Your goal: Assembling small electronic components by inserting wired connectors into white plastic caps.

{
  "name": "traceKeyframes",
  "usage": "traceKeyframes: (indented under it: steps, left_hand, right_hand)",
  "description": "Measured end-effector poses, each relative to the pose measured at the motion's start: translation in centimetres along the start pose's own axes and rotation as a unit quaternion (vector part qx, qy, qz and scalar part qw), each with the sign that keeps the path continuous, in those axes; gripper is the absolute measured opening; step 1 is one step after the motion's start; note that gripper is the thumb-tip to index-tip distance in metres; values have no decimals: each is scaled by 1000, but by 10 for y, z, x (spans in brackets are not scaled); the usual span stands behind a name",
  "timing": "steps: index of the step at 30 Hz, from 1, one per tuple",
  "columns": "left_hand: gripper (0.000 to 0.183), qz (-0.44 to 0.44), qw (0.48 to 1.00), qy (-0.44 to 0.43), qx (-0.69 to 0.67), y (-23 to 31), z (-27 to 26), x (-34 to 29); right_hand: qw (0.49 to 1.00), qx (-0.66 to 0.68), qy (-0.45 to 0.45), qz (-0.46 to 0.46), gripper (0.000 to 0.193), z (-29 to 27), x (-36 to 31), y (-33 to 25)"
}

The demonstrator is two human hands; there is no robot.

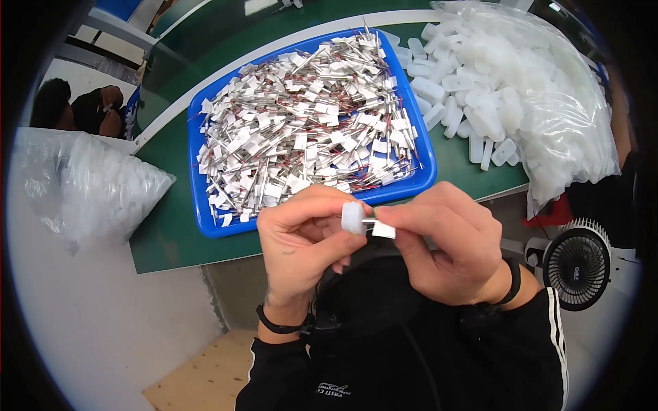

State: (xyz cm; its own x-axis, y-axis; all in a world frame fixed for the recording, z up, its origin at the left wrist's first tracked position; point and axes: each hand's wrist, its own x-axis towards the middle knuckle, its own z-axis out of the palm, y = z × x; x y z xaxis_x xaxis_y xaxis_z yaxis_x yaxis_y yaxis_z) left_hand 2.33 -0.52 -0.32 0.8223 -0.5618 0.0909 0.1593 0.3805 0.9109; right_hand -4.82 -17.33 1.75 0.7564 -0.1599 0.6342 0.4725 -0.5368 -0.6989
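Observation:
My left hand (pixel 293 243) pinches a small translucent white plastic cap (pixel 352 218) between thumb and forefinger. From the right, my right hand (pixel 458 240) grips a thin metal rod with a white paper tag (pixel 384 230). The rod's end meets the cap; how far it reaches inside is hidden. Just beyond both hands stands a blue tray (pixel 426 154), heaped with similar tagged metal rods (pixel 301 130), red wires showing among them. Loose white plastic caps (pixel 449 96) lie to its right.
A clear bag of white caps (pixel 555 116) spills onto the green table (pixel 161 233) at right. Another filled plastic bag (pixel 89 185) sits at far left. A small black fan (pixel 577 267) stands right of my right arm. Part of another person (pixel 110 113) shows at upper left.

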Motion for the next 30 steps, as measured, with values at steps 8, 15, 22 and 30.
traceKeyframes:
  steps: [8, 15, 22, 30]
  left_hand:
    - [36, 25, 990, -34, 132, 20, 2, 0]
    - [19, 213, 951, -16, 222, 23, 15, -7]
    - [42, 218, 933, 50, 282, 26, 14, -5]
    - [38, 234, 903, 77, 351, 29, 0, -10]
  right_hand:
    - [993, 97, -29, 59, 24, 0, -3, 2]
    - [956, 257, -47, 134, 10, 1, -21, 14]
    - [904, 367, -87, 200, 12, 14, -17, 12]
    - [842, 451, 11, 297, 13, 22, 35, 12]
